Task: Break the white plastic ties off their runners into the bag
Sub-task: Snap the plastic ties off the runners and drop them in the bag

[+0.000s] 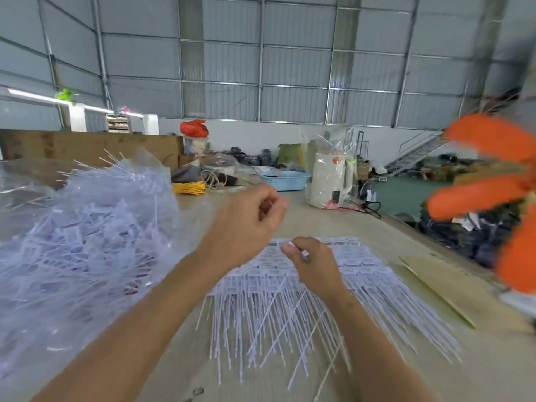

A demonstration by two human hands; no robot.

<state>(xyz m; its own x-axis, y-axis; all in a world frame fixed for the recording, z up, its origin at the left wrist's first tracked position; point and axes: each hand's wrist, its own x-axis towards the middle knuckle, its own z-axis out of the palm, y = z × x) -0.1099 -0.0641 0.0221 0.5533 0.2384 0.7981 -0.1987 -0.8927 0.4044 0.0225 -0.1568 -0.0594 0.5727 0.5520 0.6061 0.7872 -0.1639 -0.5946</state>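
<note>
White ties (290,320) on runners fanned across bench (435,369). Right hand (311,264) on them, fingers pinching a tie head. Left hand (249,224) raised, fingers curled, contents unclear. Clear bag (87,242) left, full.

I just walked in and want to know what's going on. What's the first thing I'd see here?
Probably the big clear bag on the left, stuffed with loose white plastic ties. Next, the flat sheet of ties still on their runners, spread on the table in the middle. The right hand pinches a small white piece at the sheet's top, while the left hand is raised above it with curled fingers. A blurry orange shape fills the right edge.
</note>
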